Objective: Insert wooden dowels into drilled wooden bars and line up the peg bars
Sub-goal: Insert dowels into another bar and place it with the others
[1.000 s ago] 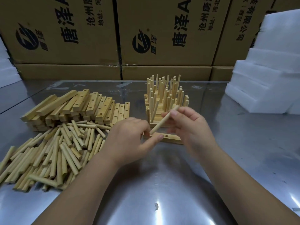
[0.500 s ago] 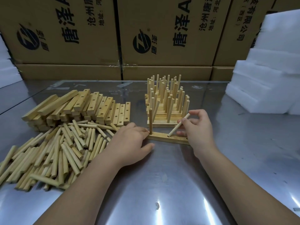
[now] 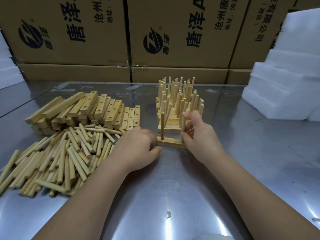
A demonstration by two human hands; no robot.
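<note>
Centre frame: bar (image 3: 170,144) flat on table (image 3: 173,187), 1 dowel (image 3: 162,126) upright in its left end. At the bar's right end, right hand (image 3: 199,135), fingers pinching a 2nd dowel (image 3: 182,129) upright. At the left end, left hand (image 3: 138,146), blurred, fingers curled; grip cannot be told. Finished peg bars (image 3: 178,104) just behind.

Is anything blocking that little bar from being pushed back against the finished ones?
Nothing visible. Only bare table lies between the bar and the finished stack; the left hand grips the bar, the right hand a dowel.
</note>
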